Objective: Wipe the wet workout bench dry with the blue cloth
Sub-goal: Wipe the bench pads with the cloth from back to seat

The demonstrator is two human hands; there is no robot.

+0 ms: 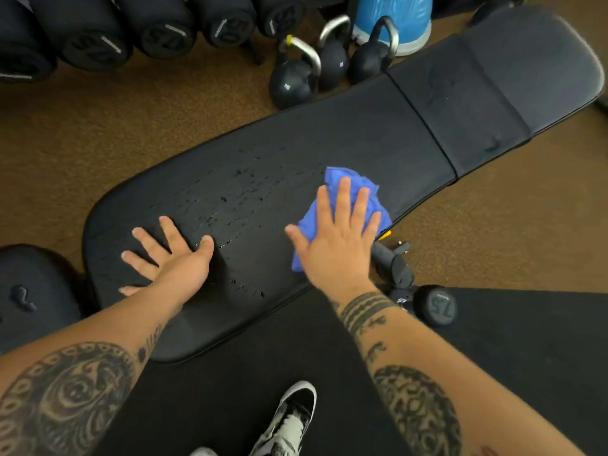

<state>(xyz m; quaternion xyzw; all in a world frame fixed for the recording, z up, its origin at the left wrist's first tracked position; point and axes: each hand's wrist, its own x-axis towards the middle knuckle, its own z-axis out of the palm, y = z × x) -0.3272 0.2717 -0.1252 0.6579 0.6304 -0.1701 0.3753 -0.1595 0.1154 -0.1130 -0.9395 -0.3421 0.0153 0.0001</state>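
A long black padded workout bench (329, 133) runs from lower left to upper right. Water droplets (237, 195) dot its middle section. The blue cloth (345, 179) lies crumpled on the bench near its right edge. My right hand (335, 238) presses flat on top of the cloth, fingers spread. My left hand (167, 258) rests flat on the bench's left end, palm down and fingers apart, holding nothing.
Three black kettlebells (296, 80) stand on the brown floor beyond the bench, with a rack of dumbbells (131, 24) behind. A 75 dumbbell (437, 307) lies by the bench frame at right. A wet black pad (29, 291) sits at left. My shoe (289, 419) is below.
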